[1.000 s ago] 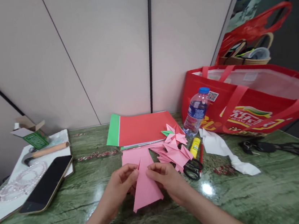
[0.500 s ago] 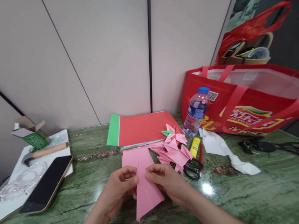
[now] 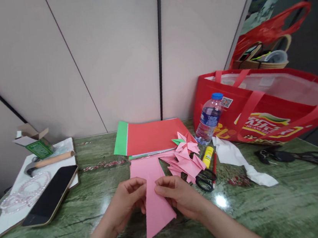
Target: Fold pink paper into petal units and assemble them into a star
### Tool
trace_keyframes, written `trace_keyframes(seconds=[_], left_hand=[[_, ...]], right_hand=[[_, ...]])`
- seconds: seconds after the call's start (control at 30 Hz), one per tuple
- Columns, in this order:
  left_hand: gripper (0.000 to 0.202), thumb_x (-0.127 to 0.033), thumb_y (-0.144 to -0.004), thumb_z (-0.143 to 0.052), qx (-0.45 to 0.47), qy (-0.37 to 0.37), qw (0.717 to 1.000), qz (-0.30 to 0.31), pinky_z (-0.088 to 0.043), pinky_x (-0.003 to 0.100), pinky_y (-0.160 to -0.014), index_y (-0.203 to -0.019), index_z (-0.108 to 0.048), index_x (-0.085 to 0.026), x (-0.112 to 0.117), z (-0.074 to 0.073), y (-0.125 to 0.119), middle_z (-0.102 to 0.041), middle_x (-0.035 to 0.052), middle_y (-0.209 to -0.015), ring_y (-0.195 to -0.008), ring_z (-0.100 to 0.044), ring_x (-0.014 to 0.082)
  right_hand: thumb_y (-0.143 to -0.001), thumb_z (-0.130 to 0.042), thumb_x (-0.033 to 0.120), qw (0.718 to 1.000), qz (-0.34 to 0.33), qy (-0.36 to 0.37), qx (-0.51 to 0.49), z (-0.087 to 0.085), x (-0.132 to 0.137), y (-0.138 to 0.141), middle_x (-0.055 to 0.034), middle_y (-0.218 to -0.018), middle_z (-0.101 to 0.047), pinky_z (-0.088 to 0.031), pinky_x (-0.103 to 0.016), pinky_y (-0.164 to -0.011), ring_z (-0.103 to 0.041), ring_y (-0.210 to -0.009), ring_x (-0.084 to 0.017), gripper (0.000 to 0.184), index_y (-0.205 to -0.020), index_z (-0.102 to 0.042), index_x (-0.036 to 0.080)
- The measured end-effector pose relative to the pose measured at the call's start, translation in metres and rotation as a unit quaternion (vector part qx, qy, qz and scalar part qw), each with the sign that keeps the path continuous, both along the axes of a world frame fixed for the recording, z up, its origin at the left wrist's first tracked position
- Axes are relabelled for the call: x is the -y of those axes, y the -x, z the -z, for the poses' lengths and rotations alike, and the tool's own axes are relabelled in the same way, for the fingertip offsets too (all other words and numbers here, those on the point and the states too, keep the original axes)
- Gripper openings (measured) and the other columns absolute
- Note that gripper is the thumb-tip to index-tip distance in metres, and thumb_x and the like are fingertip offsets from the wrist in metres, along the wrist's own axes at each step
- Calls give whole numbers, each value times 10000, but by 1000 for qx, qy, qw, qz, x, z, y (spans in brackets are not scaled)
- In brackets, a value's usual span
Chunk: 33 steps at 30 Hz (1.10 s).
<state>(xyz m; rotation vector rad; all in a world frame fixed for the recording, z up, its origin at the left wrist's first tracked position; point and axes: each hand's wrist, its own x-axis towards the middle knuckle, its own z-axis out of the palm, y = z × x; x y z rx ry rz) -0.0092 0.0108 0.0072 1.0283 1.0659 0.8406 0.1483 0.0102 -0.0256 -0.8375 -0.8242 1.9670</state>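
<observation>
One folded, tapering piece of pink paper [image 3: 159, 217] is held above the near middle of a green, marble-patterned tabletop [image 3: 275, 213]. Its narrow end points to the far side; its wider, slanting edge faces near, the lowest corner at left. The left hand [image 3: 130, 199] is closed on the left edge, thumb against curled fingers. The right hand [image 3: 176, 194] grips the opposite side, its thumb lying on the front face; the fingertips behind the paper are hidden.

Just beyond the hands lie flat pink paper sheets [image 3: 142, 169], and farther back a broad red sheet [image 3: 155, 135] with a green paper strip [image 3: 121, 141] showing at its left. To the right of the pink sheets sits a cluster of pointed, folded pink paper shapes [image 3: 189, 166], near black-looped scissors [image 3: 205, 181], a yellow glue stick [image 3: 208, 157] and a slim red pencil [image 3: 214, 164]. At far right, a clear plastic bottle with a blue cap [image 3: 207, 122] stands before a large red carrier bag [image 3: 285, 107]. At left, a black-screened phone [image 3: 51, 196] lies partly on a white board [image 3: 59, 170], near a wooden-handled hammer [image 3: 55, 159].
</observation>
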Motion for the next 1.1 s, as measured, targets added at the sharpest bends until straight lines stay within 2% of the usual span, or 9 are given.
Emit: trace_keyframes(seconds=[0.07, 0.13, 0.27, 0.4, 0.57, 0.77, 0.97, 1.1], left_hand=[[189, -288, -639, -684, -56, -53, 997, -26, -402, 172, -424, -662, -602, -119, -1, 0, 0, -568, -24, -508, -440, -491, 78], [170, -269, -640, -675, -104, -95, 989, -44, -391, 168, -422, -631, -585, -125, -2, 1, -1, -543, -38, -488, -435, -476, 75], [197, -308, -687, -608, -134, -122, 983, -25, -385, 176, -426, -611, -579, -128, -2, 1, -3, -502, -44, -493, -444, -458, 79], [220, -318, -727, -547, -163, -162, 973, -31, -378, 182, -443, -629, -604, -130, -2, 2, -2, -504, -30, -531, -478, -440, 85], [140, -241, -705, -570, -181, -183, 966, -14, -394, 196, -489, -654, -633, -126, -3, 4, 1, -567, -4, -561, -518, -475, 103], [143, -258, -701, -589, -134, -162, 977, -23, -438, 219, -520, -745, -653, -138, -2, -1, 0, -587, 0, -577, -534, -516, 119], [170, -287, -691, -592, -144, -156, 977, -31, -443, 230, -523, -617, -635, -140, 0, -8, 0, -589, 10, -544, -531, -524, 132], [161, -270, -671, -594, -168, -159, 972, -41, -428, 229, -505, -603, -646, -133, 0, -9, 0, -599, 14, -516, -508, -527, 138]], right_hand=[[-565, -747, 307, 1000, 10, -11, 23, 1, -1, 0, 33, -605, -555, -330, -186, -502, -451, -507, -56, 254, -688, -614, 129], [-586, -725, 286, 995, 39, -51, 71, 2, -2, 1, 29, -616, -557, -343, -195, -523, -461, -531, -64, 215, -675, -610, 128], [-596, -681, 177, 966, 98, -168, 171, 2, -5, 2, 25, -647, -559, -393, -223, -602, -506, -606, -97, 136, -681, -580, 143], [-608, -637, 126, 953, 100, -219, 183, 2, -4, 3, 23, -691, -555, -423, -234, -620, -530, -645, -112, 169, -751, -557, 166], [-650, -621, 151, 942, 112, -242, 202, 0, -2, 4, 7, -698, -590, -420, -235, -613, -537, -657, -120, 102, -749, -597, 164], [-666, -622, 163, 938, 114, -254, 206, -5, 0, 1, -3, -723, -631, -435, -244, -634, -562, -682, -132, 84, -747, -637, 178], [-663, -637, 179, 941, 98, -246, 210, -5, 0, 1, -14, -739, -654, -443, -258, -640, -580, -696, -150, 82, -742, -656, 189], [-661, -639, 184, 940, 90, -248, 215, -4, 0, 1, -16, -741, -658, -443, -259, -637, -582, -694, -152, 90, -748, -660, 188]])
